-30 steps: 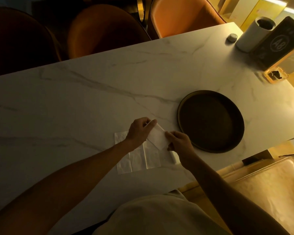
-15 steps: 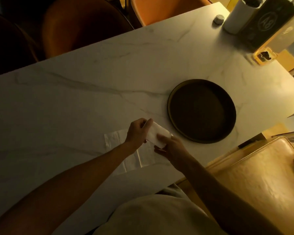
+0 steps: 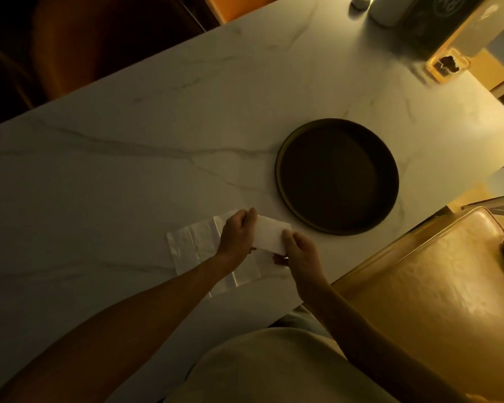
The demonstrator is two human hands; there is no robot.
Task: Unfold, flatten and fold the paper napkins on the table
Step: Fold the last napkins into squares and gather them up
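- Near the table's front edge, I see my left hand and right hand pinching a folded napkin between them, long axis running left to right.
- Under it an opened napkin lies flat on the table.
- Beyond sits a dark round tray.

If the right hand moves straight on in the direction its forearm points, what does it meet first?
The right hand points up and to the left, so it would first meet the folded napkin it already pinches, then the left hand at the other end. The dark tray seems to lie off that line.
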